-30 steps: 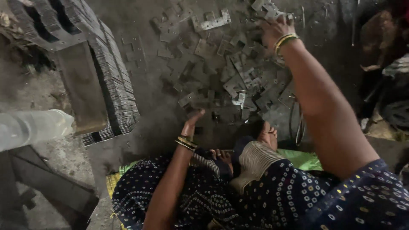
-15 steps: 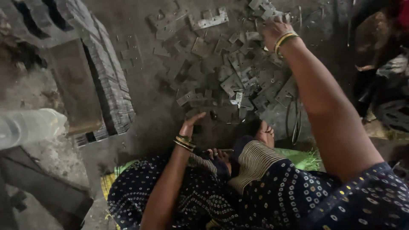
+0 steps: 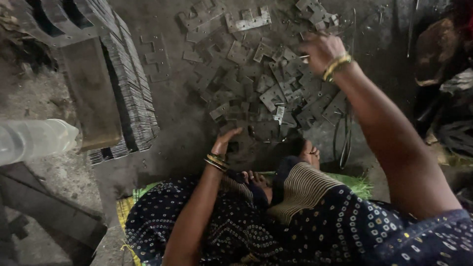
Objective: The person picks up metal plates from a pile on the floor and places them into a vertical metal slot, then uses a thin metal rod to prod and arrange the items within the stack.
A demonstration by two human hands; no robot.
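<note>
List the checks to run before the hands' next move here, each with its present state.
1. Right hand over the loose plates: ok.
2. Right hand holds a plate: cannot tell, its fingers are hidden.
3. Left hand at the pile's near edge, open: ok.
4. Stacked plates stand in a row, apart from both hands: ok.
5. Bangles clear of plate edges: cannot tell.

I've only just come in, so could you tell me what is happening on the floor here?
A person sits on the ground over a scatter of flat metal plates. The right hand reaches to the far side of the pile with its fingers on the pieces; whether it grips one is hard to tell. The left hand rests at the near edge of the pile, fingers open. A tight stack of like plates stands to the left, with a clear plastic bottle beside it.
</note>
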